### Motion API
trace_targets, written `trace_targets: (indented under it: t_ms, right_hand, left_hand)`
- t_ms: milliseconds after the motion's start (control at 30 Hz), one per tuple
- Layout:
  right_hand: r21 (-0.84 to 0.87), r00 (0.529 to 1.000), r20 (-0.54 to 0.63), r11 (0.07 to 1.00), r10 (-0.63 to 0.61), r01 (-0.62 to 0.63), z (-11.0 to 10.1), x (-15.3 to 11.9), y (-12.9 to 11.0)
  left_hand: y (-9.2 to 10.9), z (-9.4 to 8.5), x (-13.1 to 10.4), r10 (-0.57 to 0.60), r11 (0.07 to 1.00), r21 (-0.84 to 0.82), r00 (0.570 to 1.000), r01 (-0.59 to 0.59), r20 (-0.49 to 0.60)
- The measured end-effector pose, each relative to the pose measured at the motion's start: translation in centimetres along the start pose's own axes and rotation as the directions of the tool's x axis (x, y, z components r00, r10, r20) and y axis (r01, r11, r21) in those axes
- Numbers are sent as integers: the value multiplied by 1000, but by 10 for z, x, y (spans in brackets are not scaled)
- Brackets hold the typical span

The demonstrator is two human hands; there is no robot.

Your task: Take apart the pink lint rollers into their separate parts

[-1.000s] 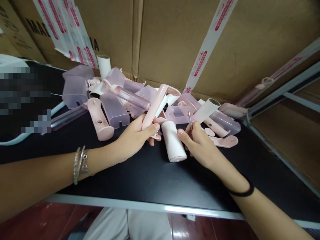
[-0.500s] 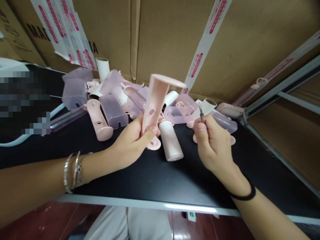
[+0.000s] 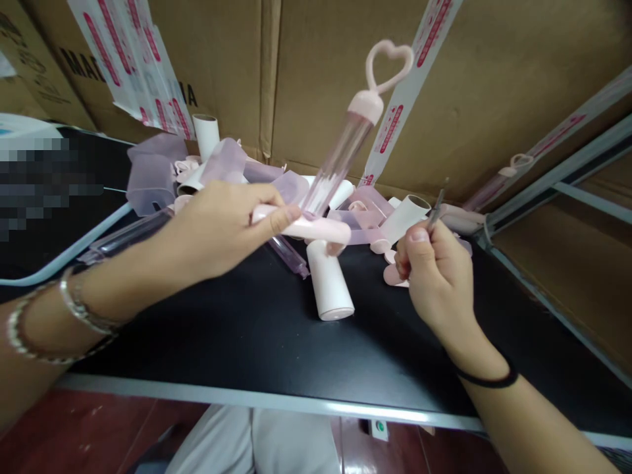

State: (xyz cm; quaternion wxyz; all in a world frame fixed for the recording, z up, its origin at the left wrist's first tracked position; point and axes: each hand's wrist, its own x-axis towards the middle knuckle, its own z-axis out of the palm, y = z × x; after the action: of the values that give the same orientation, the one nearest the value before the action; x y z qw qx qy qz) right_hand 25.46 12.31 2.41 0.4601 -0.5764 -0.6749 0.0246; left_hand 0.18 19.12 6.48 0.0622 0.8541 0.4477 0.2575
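Observation:
My left hand [image 3: 227, 224] grips a pink plastic piece [image 3: 316, 228], which lies nearly level. From this piece a clear pink tube [image 3: 340, 155] with a heart-shaped loop [image 3: 390, 66] on its cap rises, tilted to the right. My right hand [image 3: 437, 273] is closed around a thin metal tool [image 3: 438, 205] that points up. A white cylinder [image 3: 330, 283] lies on the black table just below the held piece. The palm side of my left hand is hidden.
Translucent lilac parts [image 3: 153, 174], pink pieces and white tubes [image 3: 206, 138] are piled along the back of the black table [image 3: 237, 349]. Cardboard boxes [image 3: 320, 79] stand behind. A metal frame [image 3: 548, 260] is at the right.
My left hand has tipped the pink piece from upright to nearly level, and the tube with the heart loop now stands up from it. My right hand has moved slightly right with the tool.

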Motion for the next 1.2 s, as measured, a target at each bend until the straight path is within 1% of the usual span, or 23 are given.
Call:
trace_targets:
  t_ms: [67,133,233,300,400,467,567,633,733,833,900,967,1033,1100,1167,1200]
  right_hand:
    - [14,999,-9,999,47,-47,1,1,0]
    - [4,998,27,998,63,-64,3,0,-2]
    - [-69,995,96,997,26,-20,5,-2,-8]
    - [-122,986,165,992,-7,27,8,-5,-14]
    - [-188,947,322,981,9,55,16,-12,-21]
    - [-231,917,397,971,44,53,21,-17,-25]
    - [-254,886,454,967,91,31,25,-22,-28]
    - [-251,871,476,968,125,-1,25,-22,-29]
    - [-239,870,471,970,147,-35,23,-21,-30]
    - [-227,884,446,973,143,-43,22,-19,-28]
    - [-228,893,430,973,134,-37,20,-16,-25]
    - [-221,906,409,975,111,-19,19,-13,-20]
    - [-202,924,376,979,69,10,17,-9,-15]
    - [-187,947,321,981,16,47,14,-5,-11]
    - [-197,967,252,977,-32,84,8,-2,-11]
    - [-215,976,210,972,-53,99,5,-1,-11]
  left_hand:
    - [-8,-7,7,-51,997,58,996,55,-71]
    - [-17,-6,12,-91,992,80,989,100,-115]
    - [-29,5,18,-126,990,54,985,133,-118]
    - [-33,13,21,-134,989,49,985,140,-109]
    - [-34,21,28,-115,986,104,987,126,-108]
    - [-32,21,31,-128,978,150,985,144,-114]
    - [-30,18,33,-148,976,140,979,168,-144]
    - [-31,14,31,-137,984,96,978,153,-155]
    - [-37,10,28,-154,983,68,972,169,-178]
    - [-46,11,27,-197,974,69,955,217,-224]
    - [-48,12,27,-192,974,75,952,215,-239]
    - [-44,9,26,-172,973,115,962,199,-211]
    - [-37,-2,21,-148,964,200,978,175,-144]
    - [-27,-18,15,-102,950,285,989,129,-109]
    - [-18,-32,7,1,954,296,987,47,-159]
    - [-13,-36,3,81,965,259,977,-28,-197]
